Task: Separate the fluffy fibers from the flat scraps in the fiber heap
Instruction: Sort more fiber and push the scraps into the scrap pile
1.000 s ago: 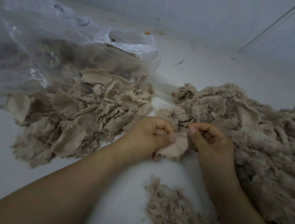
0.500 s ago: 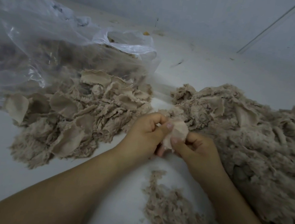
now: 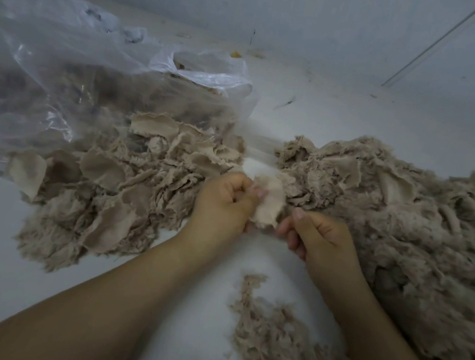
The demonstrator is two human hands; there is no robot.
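Stripping fluff from one flat scrap (image 3: 268, 203), pinched by left hand (image 3: 225, 199) and right hand (image 3: 317, 237); next, drop it left.

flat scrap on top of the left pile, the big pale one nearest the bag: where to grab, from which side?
Probably pinch the flat scrap at its ragged top edge, coming from above and the near side. It lies thin and broad on the left pile, its edge lifted slightly, and the plastic bag blocks the far side. The left hand is closest.
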